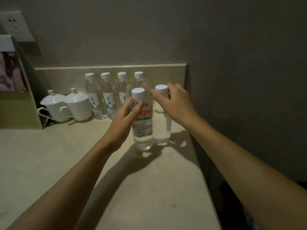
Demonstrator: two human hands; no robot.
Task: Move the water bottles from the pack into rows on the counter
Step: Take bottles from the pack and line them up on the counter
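Observation:
Two clear water bottles with white caps stand side by side on the pale counter (66, 163). My left hand (123, 118) grips the red-labelled bottle (142, 130) around its upper body. My right hand (176, 103) is wrapped around the neck and shoulder of the right bottle (162, 130), just under its cap. Behind them, a back row of several bottles (108, 97) with pale blue labels stands against the low backsplash. No pack is in view.
Two white lidded mugs (69, 105) stand left of the back row. A standing display card (15, 90) fills the far left, below a wall socket (13, 25). The counter's right edge (204, 163) drops off next to the right bottle.

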